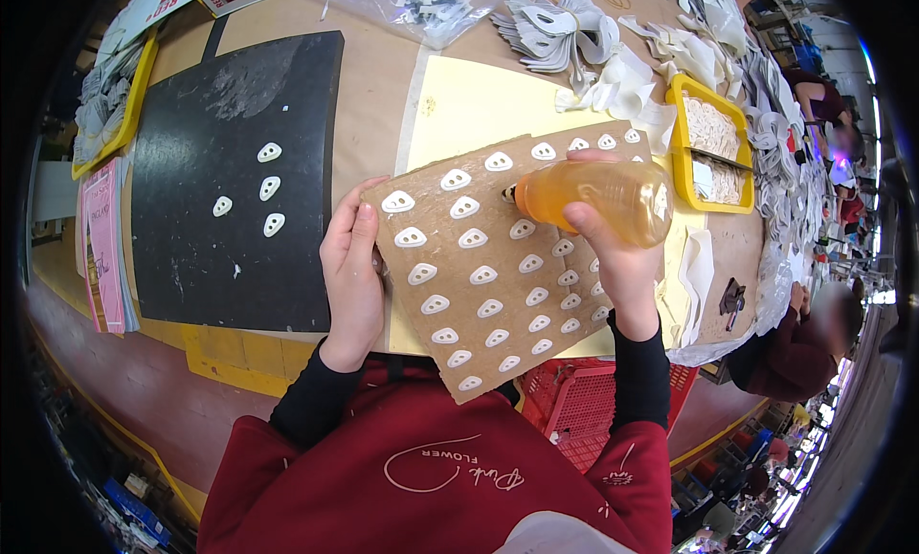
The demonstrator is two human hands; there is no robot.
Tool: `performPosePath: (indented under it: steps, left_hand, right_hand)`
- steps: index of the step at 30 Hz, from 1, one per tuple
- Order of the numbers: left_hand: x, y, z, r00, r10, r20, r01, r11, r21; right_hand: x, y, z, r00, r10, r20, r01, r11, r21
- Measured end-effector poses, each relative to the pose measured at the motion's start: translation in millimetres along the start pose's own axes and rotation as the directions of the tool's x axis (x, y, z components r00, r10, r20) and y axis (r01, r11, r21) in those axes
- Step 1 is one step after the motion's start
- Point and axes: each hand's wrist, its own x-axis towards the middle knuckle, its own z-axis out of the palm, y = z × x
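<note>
My left hand (354, 257) grips the left edge of a brown cardboard sheet (459, 320), thumb on top. The sheet is tilted and carries rows of small white rounded-triangle pieces (464, 207), each with two holes. Wrapped in my right hand (617, 257) is a clear squeeze bottle (613, 195) of amber liquid. The bottle lies on its side over the sheet, its dark nozzle pointing left near the upper rows. Whether the nozzle touches a piece, I cannot tell. Several similar white pieces (270, 188) lie on a black board (230, 257) to the left.
Yellow paper (469, 95) lies beneath the sheet. A yellow tray (710, 205) of off-white pieces stands right, near bundled white cut-outs (560, 33). Another yellow tray (144, 85) is far left, above a pink booklet (100, 253). A red crate (574, 401) sits below; a co-worker (799, 348) is at right.
</note>
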Motion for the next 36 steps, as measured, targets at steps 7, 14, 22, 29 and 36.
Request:
performPosePath:
  steps: [7, 14, 22, 29, 36]
  left_hand:
    - [0.2, -0.4, 0.0, 1.0, -0.001, -0.002, 0.001, 1.0, 0.013]
    - [-0.3, 0.8, 0.9, 1.0, 0.0, 0.001, 0.0, 1.0, 0.017]
    - [-0.1, 0.7, 1.2, 1.0, -0.009, -0.004, 0.01, 1.0, 0.006]
    - [0.1, -0.7, -0.3, 1.0, 0.003, 0.003, -0.003, 1.0, 0.022]
    - [0.1, -0.7, 0.6, 1.0, 0.005, 0.006, -0.005, 1.0, 0.009]
  right_hand:
    - [8.5, -0.3, -8.9, 0.963, 0.259, 0.07, -0.26, 0.837, 0.482]
    - [22.6, 1.1, -20.8, 0.962, 0.24, -0.134, -0.166, 0.896, 0.412]
    - [22.5, 5.7, -15.7, 0.977, 0.172, -0.128, -0.14, 0.964, 0.227]
    - [21.0, 6.6, -14.0, 0.983, 0.149, -0.105, -0.128, 0.974, 0.184]
    - [19.0, 2.7, -15.0, 0.985, 0.142, -0.102, -0.126, 0.981, 0.146]
